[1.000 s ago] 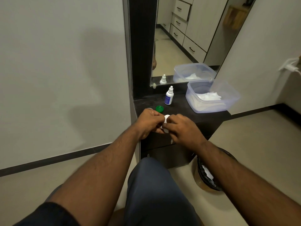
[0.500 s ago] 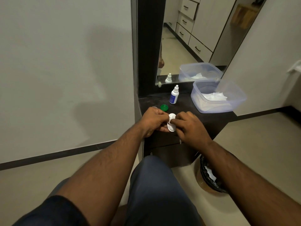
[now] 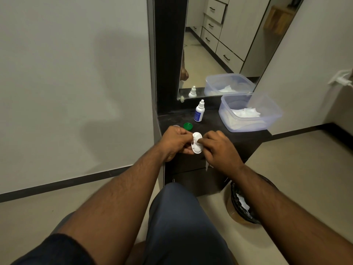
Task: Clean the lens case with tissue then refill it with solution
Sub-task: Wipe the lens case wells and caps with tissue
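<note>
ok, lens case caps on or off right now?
At least one is off: a green cap lies on the counter, apart from the lens case held in both hands. The other well's cap: cannot tell.

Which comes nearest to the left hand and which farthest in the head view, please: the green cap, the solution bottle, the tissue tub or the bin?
From the left hand:
1. Green cap, just beyond the knuckles.
2. Solution bottle, farther back by the mirror.
3. Tissue tub, back right, and bin, on the floor at right: too close to call.

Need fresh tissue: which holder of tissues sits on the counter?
The clear plastic tub right of the solution bottle; the black-lined bin stands on the floor.
</note>
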`<state>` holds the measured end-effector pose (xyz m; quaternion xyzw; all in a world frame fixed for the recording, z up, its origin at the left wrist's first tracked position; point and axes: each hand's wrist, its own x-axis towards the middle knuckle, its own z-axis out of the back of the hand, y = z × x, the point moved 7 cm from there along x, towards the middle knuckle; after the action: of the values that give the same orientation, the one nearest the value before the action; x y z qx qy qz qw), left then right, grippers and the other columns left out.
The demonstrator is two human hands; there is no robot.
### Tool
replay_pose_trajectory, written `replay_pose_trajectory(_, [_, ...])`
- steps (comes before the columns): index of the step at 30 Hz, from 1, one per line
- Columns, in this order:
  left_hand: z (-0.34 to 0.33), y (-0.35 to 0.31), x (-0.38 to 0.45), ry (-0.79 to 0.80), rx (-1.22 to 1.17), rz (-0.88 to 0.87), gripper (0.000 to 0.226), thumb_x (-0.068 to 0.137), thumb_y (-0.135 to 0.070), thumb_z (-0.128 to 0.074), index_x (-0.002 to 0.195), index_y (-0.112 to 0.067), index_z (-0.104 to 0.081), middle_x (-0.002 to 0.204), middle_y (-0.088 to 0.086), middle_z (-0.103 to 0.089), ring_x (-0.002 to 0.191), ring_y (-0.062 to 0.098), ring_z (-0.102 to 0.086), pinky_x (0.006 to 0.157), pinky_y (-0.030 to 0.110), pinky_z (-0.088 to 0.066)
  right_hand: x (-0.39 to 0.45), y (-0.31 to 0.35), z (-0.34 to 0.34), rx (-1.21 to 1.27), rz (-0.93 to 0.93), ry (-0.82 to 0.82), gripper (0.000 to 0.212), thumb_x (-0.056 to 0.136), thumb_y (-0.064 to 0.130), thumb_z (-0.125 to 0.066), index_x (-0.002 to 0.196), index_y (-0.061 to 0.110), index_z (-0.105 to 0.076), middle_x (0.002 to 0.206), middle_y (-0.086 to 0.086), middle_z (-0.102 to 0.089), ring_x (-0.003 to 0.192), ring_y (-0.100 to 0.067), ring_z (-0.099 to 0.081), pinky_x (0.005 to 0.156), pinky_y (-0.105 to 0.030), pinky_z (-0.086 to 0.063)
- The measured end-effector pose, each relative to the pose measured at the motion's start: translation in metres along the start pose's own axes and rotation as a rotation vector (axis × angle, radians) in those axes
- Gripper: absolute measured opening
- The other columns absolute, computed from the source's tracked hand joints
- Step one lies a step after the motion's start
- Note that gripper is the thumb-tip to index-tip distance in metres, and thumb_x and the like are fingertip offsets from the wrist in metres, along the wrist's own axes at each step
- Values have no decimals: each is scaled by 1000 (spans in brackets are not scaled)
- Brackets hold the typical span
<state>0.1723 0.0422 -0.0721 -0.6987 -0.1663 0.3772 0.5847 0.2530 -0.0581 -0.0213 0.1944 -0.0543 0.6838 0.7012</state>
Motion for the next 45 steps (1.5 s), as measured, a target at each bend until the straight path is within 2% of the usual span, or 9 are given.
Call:
replay_pose_trajectory(6, [1, 0, -1, -6, -1, 5, 16, 87, 1, -60, 101, 3, -67, 94, 18, -72, 78, 26, -74, 67, 36, -62, -3, -1, 1, 12, -17, -32, 24, 78, 12, -58, 97, 9, -71, 89, -7, -64, 74, -25, -53, 61, -38, -48])
replay_pose_trajectory(10, [2, -3, -4, -12, -6, -6, 17, 87, 1, -60, 103, 4, -67, 95, 19, -71, 77, 26, -73, 64, 33, -61, -4, 8, 0, 25, 81, 6, 23, 78, 10, -61, 99, 9, -72, 90, -7, -65, 77, -23, -54, 62, -29, -42])
replay_pose_trajectory(13, [1, -4, -5, 0, -11, 1, 18, 88, 0, -60, 104, 4, -67, 95, 18, -71, 76, 25, -74, 63, 32, -61, -2, 0, 0, 41, 37, 0, 26, 80, 6, -64, 104, 8, -71, 95, -8, -66, 81, -24, -56, 67, -27, -40])
replay_pose_trajectory(19, [0, -4, -5, -19, -7, 4, 18, 88, 3, -58, 105, 5, -66, 95, 18, -70, 69, 21, -73, 55, 26, -59, -11, -11, 4, 141, -27, -67, 32, 82, 25, -49, 91, 6, -73, 84, -7, -66, 74, -23, -57, 68, -23, -40])
replay_pose_trajectory(27, [0, -4, -5, -17, -24, -1, 18, 89, 3, -57, 104, 7, -67, 95, 20, -70, 71, 22, -72, 57, 28, -60, -8, -12, 4, 213, -77, -103, 32, 79, 22, -49, 87, 4, -73, 82, -10, -67, 74, -27, -60, 69, -26, -42])
replay_pose_trajectory(30, [0, -3, -3, -11, -21, 9, 16, 90, 3, -57, 102, 4, -67, 89, 16, -71, 68, 20, -72, 57, 27, -60, -5, -13, 1, 228, -67, -66, 22, 79, 9, -56, 92, 2, -73, 86, -11, -67, 77, -28, -61, 72, -27, -44])
replay_pose_trajectory(35, [1, 0, -1, -18, 1, 17, 14, 89, 1, -58, 98, 0, -69, 95, 17, -71, 75, 24, -73, 67, 35, -62, -9, -15, 3, 242, -70, -108, 26, 80, 17, -52, 88, 4, -73, 83, -9, -68, 76, -25, -61, 70, -28, -45])
replay_pose_trajectory(38, [1, -1, -1, -16, -9, 22, 14, 89, 2, -57, 98, 0, -68, 92, 16, -71, 74, 23, -73, 63, 32, -62, -10, -14, -1, 215, -54, -84, 23, 79, 6, -58, 97, 3, -72, 89, -10, -67, 80, -27, -60, 71, -30, -46])
replay_pose_trajectory(45, [0, 0, 0, -11, -5, 26, 15, 89, 3, -57, 100, 1, -68, 94, 17, -71, 73, 23, -73, 60, 29, -61, -10, -7, -5, 125, 60, -30, 28, 76, 1, -66, 104, 3, -70, 92, -12, -65, 82, -28, -58, 70, -25, -43])
